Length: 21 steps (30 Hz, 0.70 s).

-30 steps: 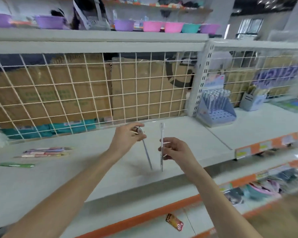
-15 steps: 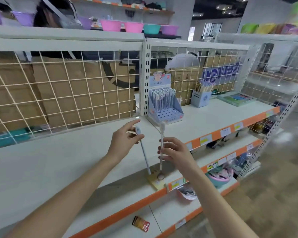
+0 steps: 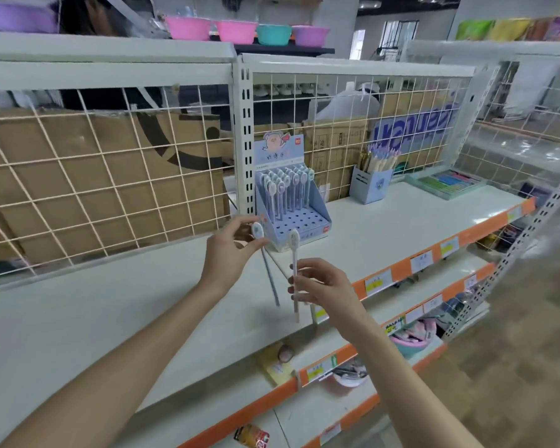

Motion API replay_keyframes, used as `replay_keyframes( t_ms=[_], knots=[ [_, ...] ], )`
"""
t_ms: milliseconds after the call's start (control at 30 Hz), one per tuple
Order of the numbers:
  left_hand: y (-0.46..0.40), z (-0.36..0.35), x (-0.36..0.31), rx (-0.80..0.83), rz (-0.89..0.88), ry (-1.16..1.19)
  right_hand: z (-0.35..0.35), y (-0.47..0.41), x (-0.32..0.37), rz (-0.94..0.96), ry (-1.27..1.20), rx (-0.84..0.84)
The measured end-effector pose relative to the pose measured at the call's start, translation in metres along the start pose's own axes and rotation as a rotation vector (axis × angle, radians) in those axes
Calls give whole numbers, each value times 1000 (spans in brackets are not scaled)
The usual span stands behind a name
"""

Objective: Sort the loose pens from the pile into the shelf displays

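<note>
Presently, at frame centre, the left hand (image 3: 228,253) pinches a grey-blue pen (image 3: 270,273) by its oval cap, and the right hand (image 3: 320,286) grips a white pen (image 3: 294,276) mid-barrel, both upright just before the blue display stand (image 3: 293,221). Each tip should be aligned squarely above a vacant front hole, one pen at a time, without knocking the seated pens.

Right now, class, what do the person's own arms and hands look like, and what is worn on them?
Both forearms are bare to the frame's edge: no sleeves, gloves, watch or bracelets show. The left hand shows no rings. The right hand has dark-polished fingernails.
</note>
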<state>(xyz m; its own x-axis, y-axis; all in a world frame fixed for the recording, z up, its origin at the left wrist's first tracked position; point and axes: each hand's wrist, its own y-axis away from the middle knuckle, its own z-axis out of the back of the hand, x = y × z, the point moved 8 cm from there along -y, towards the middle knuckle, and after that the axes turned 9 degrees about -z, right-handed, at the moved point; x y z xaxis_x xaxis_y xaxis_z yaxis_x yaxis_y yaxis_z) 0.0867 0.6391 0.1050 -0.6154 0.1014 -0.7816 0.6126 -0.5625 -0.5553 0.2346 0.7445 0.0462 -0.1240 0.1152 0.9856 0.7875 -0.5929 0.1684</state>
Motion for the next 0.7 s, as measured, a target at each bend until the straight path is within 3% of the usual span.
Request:
replay_keyframes(
  t_ms=[400,700],
  knots=[
    [-121,-56,46,-12,22,-9,64,-134,46,17,157,-9],
    [-159,-69,44,-102,-114,-207,85,-197,57,39,81,-28]
  ],
)
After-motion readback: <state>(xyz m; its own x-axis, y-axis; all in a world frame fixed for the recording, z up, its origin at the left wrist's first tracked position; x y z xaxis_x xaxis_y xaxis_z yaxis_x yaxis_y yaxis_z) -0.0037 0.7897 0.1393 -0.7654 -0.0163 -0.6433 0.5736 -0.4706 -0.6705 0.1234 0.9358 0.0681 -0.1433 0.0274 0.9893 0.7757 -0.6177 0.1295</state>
